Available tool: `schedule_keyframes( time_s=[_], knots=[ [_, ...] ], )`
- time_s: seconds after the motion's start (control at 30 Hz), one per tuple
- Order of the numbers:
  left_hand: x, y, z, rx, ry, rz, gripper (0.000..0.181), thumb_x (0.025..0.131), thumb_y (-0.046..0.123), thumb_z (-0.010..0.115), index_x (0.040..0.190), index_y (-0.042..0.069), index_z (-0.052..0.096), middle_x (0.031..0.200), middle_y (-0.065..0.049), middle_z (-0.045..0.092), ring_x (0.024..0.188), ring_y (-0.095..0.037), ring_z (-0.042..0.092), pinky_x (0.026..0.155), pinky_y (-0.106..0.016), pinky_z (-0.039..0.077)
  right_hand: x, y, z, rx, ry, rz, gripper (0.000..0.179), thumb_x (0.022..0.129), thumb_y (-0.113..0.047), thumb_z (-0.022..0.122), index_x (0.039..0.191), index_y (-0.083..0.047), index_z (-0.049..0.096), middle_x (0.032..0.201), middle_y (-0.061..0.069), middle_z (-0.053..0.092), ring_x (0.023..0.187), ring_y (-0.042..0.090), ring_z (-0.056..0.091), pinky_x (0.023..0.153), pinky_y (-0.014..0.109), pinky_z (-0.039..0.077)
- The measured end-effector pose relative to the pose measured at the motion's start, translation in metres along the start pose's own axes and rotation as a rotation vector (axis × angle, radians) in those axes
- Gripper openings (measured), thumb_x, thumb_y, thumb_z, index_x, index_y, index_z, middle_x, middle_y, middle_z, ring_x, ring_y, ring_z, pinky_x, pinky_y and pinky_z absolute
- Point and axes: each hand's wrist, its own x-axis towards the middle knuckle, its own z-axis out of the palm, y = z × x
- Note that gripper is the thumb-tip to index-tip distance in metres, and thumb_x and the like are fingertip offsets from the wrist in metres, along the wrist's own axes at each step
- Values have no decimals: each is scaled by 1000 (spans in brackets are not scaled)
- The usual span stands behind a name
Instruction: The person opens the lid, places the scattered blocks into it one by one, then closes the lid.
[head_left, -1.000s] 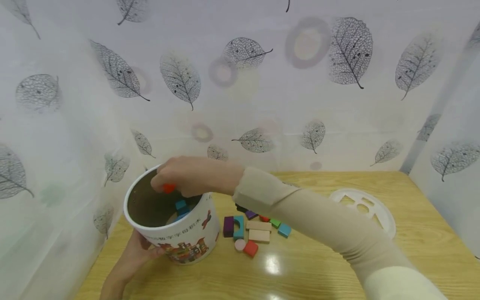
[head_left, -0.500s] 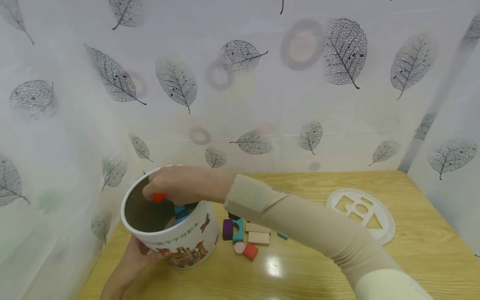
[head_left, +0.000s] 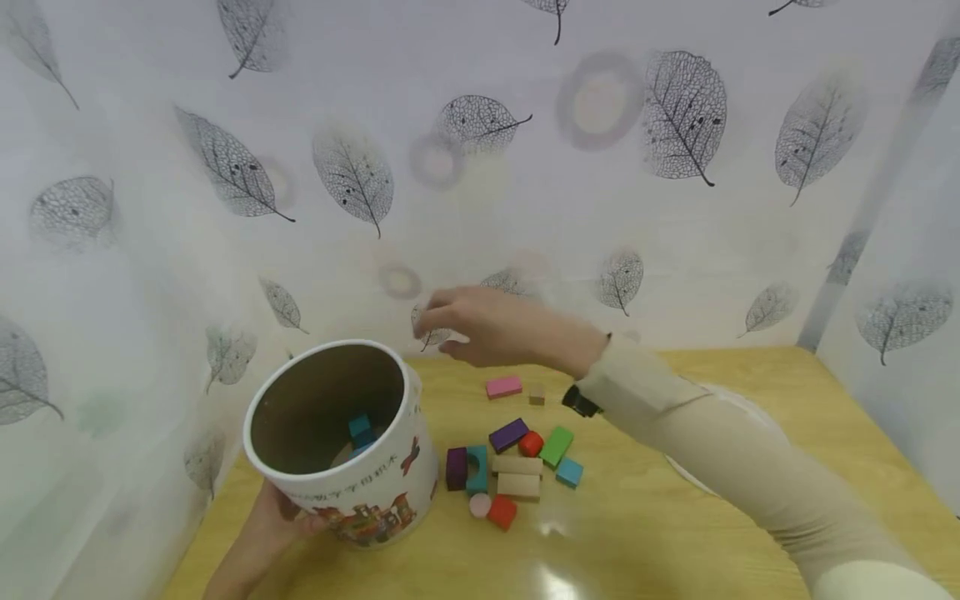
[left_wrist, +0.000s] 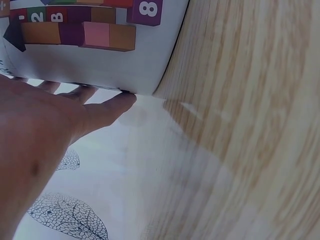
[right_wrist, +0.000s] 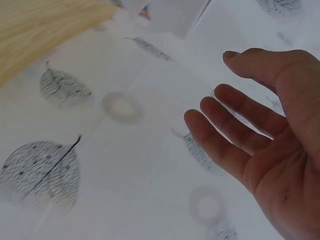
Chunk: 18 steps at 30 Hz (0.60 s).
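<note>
A white printed bucket (head_left: 360, 500) stands on the left of the wooden table, with blue blocks (head_left: 362, 429) visible inside. Against its lower left side rests my left hand (head_left: 270, 525), and in the left wrist view the fingers (left_wrist: 117, 107) lie fairly straight along the printed wall. My right hand (head_left: 487, 325) is in the air to the right of the bucket's rim. Nothing is in it; the right wrist view shows its fingers (right_wrist: 215, 137) loosely extended and the palm bare.
Right of the bucket lie several loose blocks, including a purple arch-side block (head_left: 457, 469), wooden bars (head_left: 518, 486), a red block (head_left: 502, 512) and a green block (head_left: 557, 447). Farther back is a pink block (head_left: 503, 387). A white plate (head_left: 693, 475) is partly behind the right arm. Leaf-patterned sheeting (head_left: 525, 208) surrounds the table.
My right hand has let go of the red block it held over the bucket and moved up and right, out of the bucket. The left hand stays at the bucket's side.
</note>
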Motion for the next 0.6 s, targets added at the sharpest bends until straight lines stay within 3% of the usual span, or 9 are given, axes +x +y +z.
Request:
schedule_keyframes(
  time_s=[0.17, 0.3, 0.47, 0.6],
  knots=[
    [-7, 0, 0, -4, 2, 12, 86, 91, 17, 77, 157, 16, 22, 143, 4, 50, 123, 4, 54, 98, -16, 46, -56, 40, 28, -21, -16, 59, 24, 94, -8, 70, 118, -8, 73, 119, 8, 72, 110, 25, 68, 98, 40, 57],
    [-8, 2, -2, 1, 3, 32, 91, 90, 13, 77, 159, 13, 18, 146, 0, 48, 125, 3, 54, 98, -16, 47, -95, 60, 78, -12, -94, 109, 22, 90, -7, 73, 112, -9, 74, 113, 7, 74, 104, 23, 70, 93, 36, 60],
    [-9, 4, -2, 29, 6, -9, 95, 88, 12, 78, 160, 13, 16, 148, 3, 44, 126, 8, 50, 96, -15, 48, -134, 62, 135, 99, -213, 215, 24, 85, -1, 74, 108, -8, 75, 105, 5, 74, 96, 18, 70, 86, 29, 60],
    [-8, 4, -2, 59, 8, -16, 96, 87, 11, 78, 161, 14, 16, 149, 7, 41, 127, 11, 46, 97, -17, 48, -153, 55, 149, 149, -196, 271, 22, 84, -8, 78, 106, -11, 77, 99, 1, 70, 86, 9, 65, 78, 23, 59]
  ],
)
